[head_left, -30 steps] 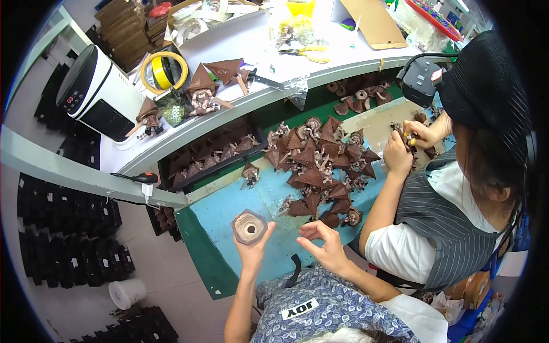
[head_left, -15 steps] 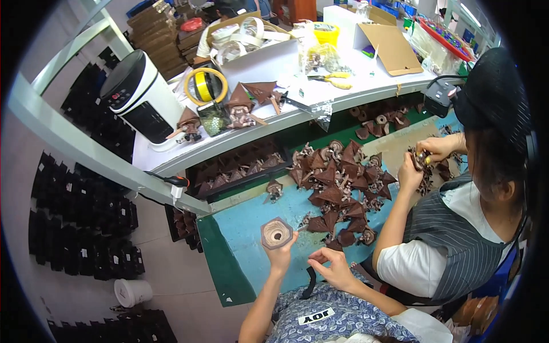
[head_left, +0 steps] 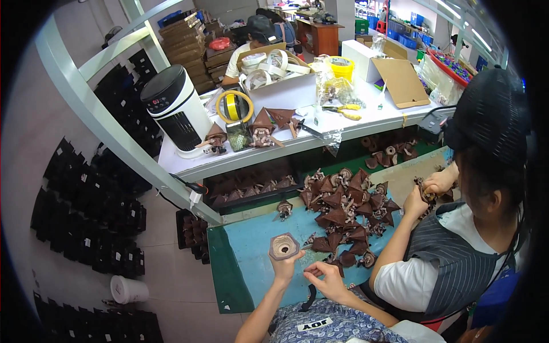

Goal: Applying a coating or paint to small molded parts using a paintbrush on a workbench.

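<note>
Near the left end of the blue-topped bench [head_left: 245, 243], the left hand [head_left: 282, 271] holds a brown, hexagonal, cup-shaped piece [head_left: 284, 244], its pale inner wall and dark central hole facing up; the palm and fingers support it from below, with the thumb against its right side. By appearance, the piece should be light and stiff, possibly brittle at the rim, with matt walls unlikely to slip. Grip it across opposite flat outer faces or cradle the underside; avoid loading the rim. Just to the right, the right hand [head_left: 327, 282] has its thumb and forefinger drawn close together; whether they pinch anything cannot be told. For movement, observe these limits from left to right: the dark green border [head_left: 230, 277] marks the bench's left edge; bare blue surface beside it offers the most room; a single small brown-hatted figure [head_left: 284, 209] stands beyond the piece; a dense heap of brown, pointed-hat figures [head_left: 343, 208] restricts the centre; the co-worker's bare forearm [head_left: 398, 237] bounds the right.
</note>
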A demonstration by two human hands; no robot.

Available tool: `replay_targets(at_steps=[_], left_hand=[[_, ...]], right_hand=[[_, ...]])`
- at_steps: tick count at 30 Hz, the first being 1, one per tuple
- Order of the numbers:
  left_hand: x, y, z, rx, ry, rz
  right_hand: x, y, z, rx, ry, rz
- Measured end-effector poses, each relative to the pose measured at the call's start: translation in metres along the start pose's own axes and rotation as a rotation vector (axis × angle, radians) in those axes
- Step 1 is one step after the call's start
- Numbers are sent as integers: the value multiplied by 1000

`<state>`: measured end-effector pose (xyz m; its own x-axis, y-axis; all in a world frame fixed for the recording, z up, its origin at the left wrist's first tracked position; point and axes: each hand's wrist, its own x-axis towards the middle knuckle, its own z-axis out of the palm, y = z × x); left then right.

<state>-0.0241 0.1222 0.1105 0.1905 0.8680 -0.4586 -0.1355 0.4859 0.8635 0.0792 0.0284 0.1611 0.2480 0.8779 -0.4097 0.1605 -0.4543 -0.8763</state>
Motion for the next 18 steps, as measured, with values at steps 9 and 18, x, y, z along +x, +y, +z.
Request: replay_targets(at_steps=[9,18], left_hand=[[-2,-1,-7,-30,115,-147],[77,79,30,211,-70,543]], right_hand=[[0,5,2,-11,-11,-1],[71,-35,-12,-15,62,-201]])
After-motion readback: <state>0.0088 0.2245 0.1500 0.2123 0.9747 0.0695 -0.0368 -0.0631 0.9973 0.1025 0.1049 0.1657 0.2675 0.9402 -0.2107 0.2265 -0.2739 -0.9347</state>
